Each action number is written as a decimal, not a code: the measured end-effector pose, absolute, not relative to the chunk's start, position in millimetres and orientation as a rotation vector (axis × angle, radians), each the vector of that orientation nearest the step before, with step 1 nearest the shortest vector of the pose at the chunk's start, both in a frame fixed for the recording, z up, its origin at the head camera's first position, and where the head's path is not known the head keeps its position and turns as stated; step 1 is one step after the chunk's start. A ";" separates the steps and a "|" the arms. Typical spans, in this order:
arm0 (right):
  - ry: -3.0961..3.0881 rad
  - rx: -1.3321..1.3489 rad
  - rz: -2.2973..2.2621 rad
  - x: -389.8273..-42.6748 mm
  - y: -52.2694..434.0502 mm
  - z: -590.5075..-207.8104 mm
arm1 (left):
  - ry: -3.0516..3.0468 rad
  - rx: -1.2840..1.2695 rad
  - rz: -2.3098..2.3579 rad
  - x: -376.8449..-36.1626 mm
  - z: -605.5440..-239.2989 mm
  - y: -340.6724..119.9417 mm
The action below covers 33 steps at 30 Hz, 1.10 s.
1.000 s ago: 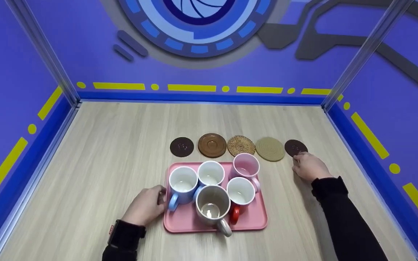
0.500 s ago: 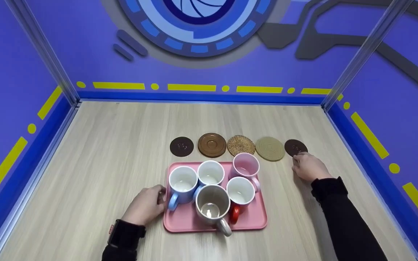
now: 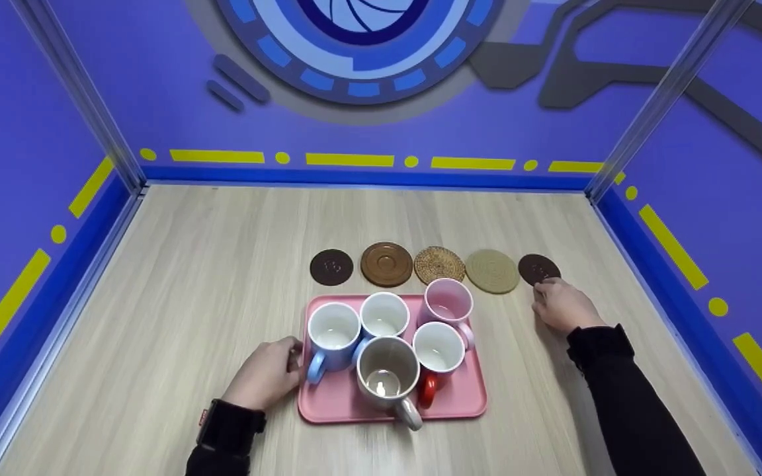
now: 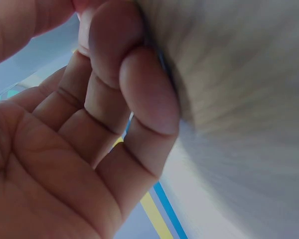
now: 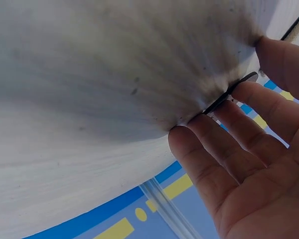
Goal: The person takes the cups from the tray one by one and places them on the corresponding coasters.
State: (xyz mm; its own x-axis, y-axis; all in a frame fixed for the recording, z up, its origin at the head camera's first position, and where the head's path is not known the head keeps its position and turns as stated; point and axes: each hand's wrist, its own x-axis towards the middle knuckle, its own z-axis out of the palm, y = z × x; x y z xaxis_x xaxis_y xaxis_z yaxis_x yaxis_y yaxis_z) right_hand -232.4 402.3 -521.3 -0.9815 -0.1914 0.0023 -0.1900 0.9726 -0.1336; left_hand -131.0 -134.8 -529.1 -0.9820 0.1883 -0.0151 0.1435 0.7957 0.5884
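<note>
The left hand (image 3: 267,375) lies low on the bench, palm down, its fingers (image 4: 139,94) curled and the tips pressing forward. The right hand (image 3: 563,305) is farther forward and well apart from the left one; its fingers (image 5: 229,149) are nearly straight, the tips touching down. Both forearms wear black sleeves.

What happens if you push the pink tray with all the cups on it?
The pink tray would probably slide flat across the smooth wooden table. It likely feels heavy, since five mugs crowd it. Packed close together, they might clink but seem unlikely to tip.
</note>
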 end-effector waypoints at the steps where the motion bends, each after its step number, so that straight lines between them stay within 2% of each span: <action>1: 3.110 -0.303 -0.212 -232.2 402.6 -521.8 | 2.905 0.265 0.943 -131.2 -529.2 -134.9; 33: 3.112 -0.277 -0.393 -219.5 405.0 -527.4 | 2.899 0.254 0.933 -130.8 -529.7 -134.9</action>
State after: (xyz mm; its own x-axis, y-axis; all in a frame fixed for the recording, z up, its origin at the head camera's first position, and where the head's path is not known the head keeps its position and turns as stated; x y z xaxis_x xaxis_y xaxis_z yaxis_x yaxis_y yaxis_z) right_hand -219.5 405.0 -527.4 -0.9845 -0.1730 0.0295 -0.1750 0.9534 -0.2458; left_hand -130.8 -134.9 -529.7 -0.9826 0.1833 -0.0306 0.1310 0.8000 0.5856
